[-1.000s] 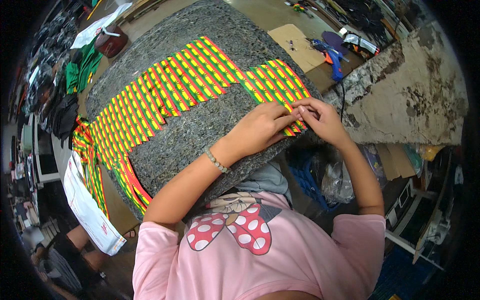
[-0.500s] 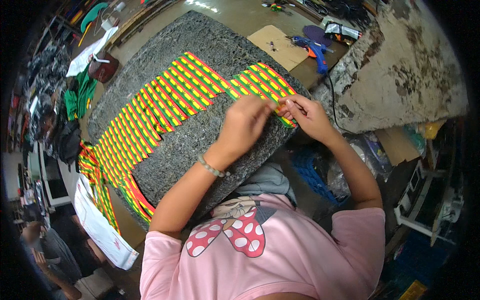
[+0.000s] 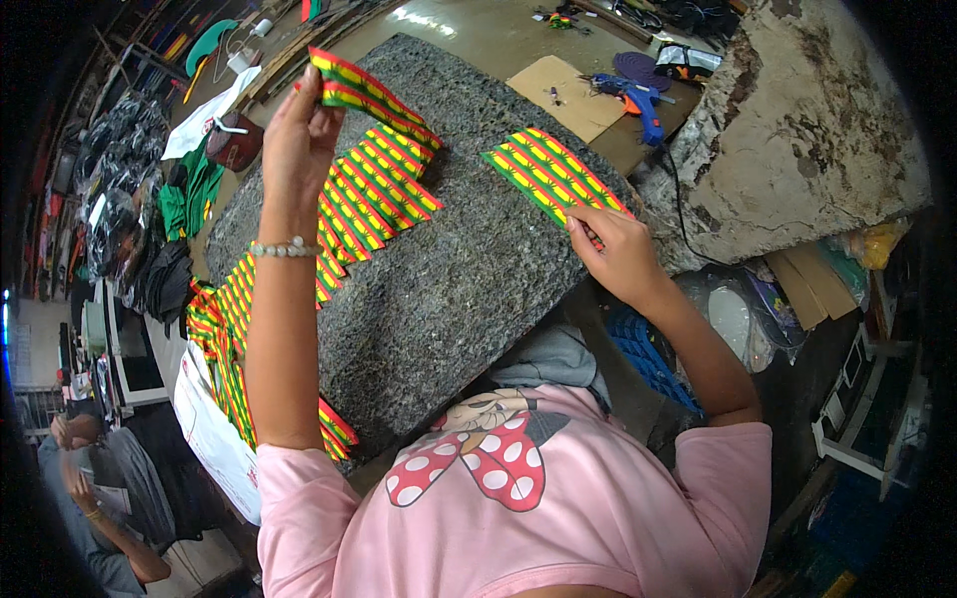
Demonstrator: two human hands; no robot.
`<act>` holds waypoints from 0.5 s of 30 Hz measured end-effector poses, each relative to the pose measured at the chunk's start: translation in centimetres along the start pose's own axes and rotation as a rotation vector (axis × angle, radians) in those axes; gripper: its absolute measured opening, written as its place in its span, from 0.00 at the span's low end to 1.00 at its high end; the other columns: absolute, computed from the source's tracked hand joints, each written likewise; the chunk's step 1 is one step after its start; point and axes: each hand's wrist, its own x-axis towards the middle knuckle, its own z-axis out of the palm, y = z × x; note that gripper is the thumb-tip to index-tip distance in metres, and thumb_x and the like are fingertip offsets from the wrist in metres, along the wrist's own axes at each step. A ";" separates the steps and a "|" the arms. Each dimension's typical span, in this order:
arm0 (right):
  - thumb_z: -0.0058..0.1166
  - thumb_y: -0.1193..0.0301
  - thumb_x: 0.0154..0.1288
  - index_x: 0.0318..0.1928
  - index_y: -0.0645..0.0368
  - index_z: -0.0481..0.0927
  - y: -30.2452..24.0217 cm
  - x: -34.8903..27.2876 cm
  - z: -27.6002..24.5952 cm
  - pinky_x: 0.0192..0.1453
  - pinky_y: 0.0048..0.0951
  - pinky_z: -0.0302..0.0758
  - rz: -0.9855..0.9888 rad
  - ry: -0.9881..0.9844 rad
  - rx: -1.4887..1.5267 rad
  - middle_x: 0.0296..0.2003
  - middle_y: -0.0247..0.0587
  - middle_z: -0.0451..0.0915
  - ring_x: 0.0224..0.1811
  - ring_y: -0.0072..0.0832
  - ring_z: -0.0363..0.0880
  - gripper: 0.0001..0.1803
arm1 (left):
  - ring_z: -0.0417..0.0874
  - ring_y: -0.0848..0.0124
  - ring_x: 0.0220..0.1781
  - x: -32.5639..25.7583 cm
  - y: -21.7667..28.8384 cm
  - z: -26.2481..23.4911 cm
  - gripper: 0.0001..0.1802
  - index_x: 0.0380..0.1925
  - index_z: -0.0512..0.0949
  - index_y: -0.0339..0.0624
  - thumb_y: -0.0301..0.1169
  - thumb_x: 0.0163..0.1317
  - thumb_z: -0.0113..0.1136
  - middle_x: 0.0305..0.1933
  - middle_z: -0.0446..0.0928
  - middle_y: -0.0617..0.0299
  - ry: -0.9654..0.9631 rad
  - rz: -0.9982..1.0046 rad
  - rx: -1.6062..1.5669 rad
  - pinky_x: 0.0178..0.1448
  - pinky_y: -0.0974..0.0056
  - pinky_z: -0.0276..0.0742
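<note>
Red, yellow and green striped ribbon with a dark leaf pattern lies in side-by-side lengths across a speckled dark grey stone slab. My left hand is raised over the slab's far left part, pinching the end of one ribbon that lifts off the row and curves to the right. At the slab's right edge lies a smaller group of ribbon lengths, apart from the long row. My right hand has thumb and curled fingers closed at its near end, where a bit of red shows between the fingers.
A blue glue gun and a cardboard sheet lie beyond the slab. A pale stained board stands at right, with a black cord along it. Loose ribbon hangs off the left edge. Another person sits at lower left.
My left hand has moved from beside the right hand to the far left, raising a ribbon end. The long row and the right-hand group are now separated by bare stone.
</note>
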 end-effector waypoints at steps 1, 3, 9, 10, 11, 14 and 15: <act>0.56 0.72 0.64 0.38 0.62 0.80 -0.3 0.0 0.1 0.34 0.39 0.76 -0.048 0.034 -0.036 0.27 0.48 0.81 0.28 0.43 0.81 0.06 | 0.81 0.77 0.40 0.0 0.7 0.4 0.12 0.47 0.78 0.41 0.34 0.67 0.60 0.41 0.81 0.66 0.029 0.019 0.015 0.42 0.72 0.78; 0.56 0.72 0.64 0.38 0.63 0.80 -1.2 0.1 0.0 0.35 0.39 0.76 -0.033 0.013 -0.081 0.29 0.48 0.81 0.30 0.42 0.81 0.06 | 0.81 0.79 0.40 -0.8 1.3 1.4 0.13 0.46 0.79 0.39 0.36 0.67 0.61 0.42 0.81 0.67 0.000 0.056 0.075 0.42 0.73 0.77; 0.46 0.58 0.73 0.48 0.68 0.77 -4.2 1.9 0.8 0.48 0.38 0.78 0.267 0.026 0.445 0.39 0.52 0.81 0.41 0.40 0.82 0.22 | 0.80 0.78 0.46 -7.1 -2.4 4.8 0.19 0.48 0.82 0.34 0.38 0.66 0.62 0.44 0.84 0.62 -0.301 0.234 0.642 0.54 0.70 0.75; 0.43 0.52 0.74 0.50 0.70 0.76 -4.4 2.3 1.4 0.48 0.37 0.79 0.471 -0.021 0.818 0.40 0.53 0.81 0.41 0.40 0.82 0.28 | 0.81 0.78 0.45 -8.1 -3.6 5.4 0.18 0.47 0.83 0.35 0.37 0.65 0.63 0.41 0.84 0.61 -0.336 0.203 0.646 0.53 0.70 0.76; 0.40 0.47 0.74 0.53 0.71 0.74 -4.5 2.6 2.1 0.49 0.37 0.79 0.626 -0.089 1.234 0.41 0.54 0.81 0.41 0.39 0.82 0.34 | 0.82 0.76 0.45 -9.4 -4.7 5.9 0.16 0.44 0.83 0.34 0.36 0.65 0.63 0.43 0.84 0.60 -0.352 0.227 0.643 0.53 0.69 0.77; 0.30 0.39 0.73 0.59 0.66 0.71 -4.4 2.2 3.0 0.55 0.39 0.78 0.866 -0.043 1.447 0.48 0.49 0.79 0.49 0.35 0.81 0.40 | 0.84 0.63 0.46 -12.6 -7.5 6.6 0.10 0.39 0.84 0.38 0.32 0.65 0.59 0.43 0.82 0.54 -0.557 0.392 0.787 0.50 0.61 0.79; 0.31 0.40 0.73 0.60 0.63 0.71 -4.3 1.8 3.2 0.55 0.39 0.78 0.908 -0.007 1.518 0.49 0.46 0.80 0.50 0.34 0.81 0.38 | 0.82 0.56 0.46 -13.5 -8.3 6.7 0.08 0.36 0.84 0.41 0.31 0.61 0.61 0.43 0.81 0.52 -0.611 0.558 0.910 0.50 0.58 0.78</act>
